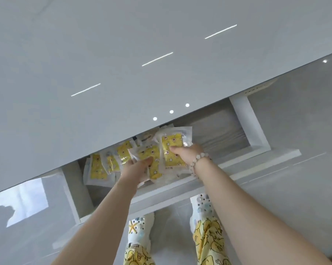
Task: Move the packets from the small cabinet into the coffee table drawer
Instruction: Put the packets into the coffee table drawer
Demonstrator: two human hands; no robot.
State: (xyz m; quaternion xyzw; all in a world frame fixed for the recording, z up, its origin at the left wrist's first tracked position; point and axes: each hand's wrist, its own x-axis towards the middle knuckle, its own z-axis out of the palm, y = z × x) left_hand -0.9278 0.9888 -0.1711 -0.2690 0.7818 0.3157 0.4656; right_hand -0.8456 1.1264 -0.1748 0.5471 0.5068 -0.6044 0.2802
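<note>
Looking down into an open drawer [254, 127], white-walled with a grey wood-grain bottom, under the edge of a glossy grey counter [104, 54]. Both hands are inside the drawer. The left hand [138, 169] pinches the left packet [151, 152], thumb on top and fingers hidden beneath. The right hand [189, 153], with a pale bead bracelet [199, 159] at the wrist, grips the right packet [171, 144] the same way, thumb pressed on its face and fingers out of sight under it. The two held packets overlap slightly at their edges. Each is a flat pouch with a clear or whitish sealed border and a yellow panel printed with small stars and figures; the print is too small to read. More loose packets [97, 167] of the same kind lie overlapping at the left end of the drawer, some partly under the counter edge. The right end shows bare bottom. Below are a shiny grey floor [295, 188], white shoes [142, 226] and yellow duck-print trousers [209, 236].
</note>
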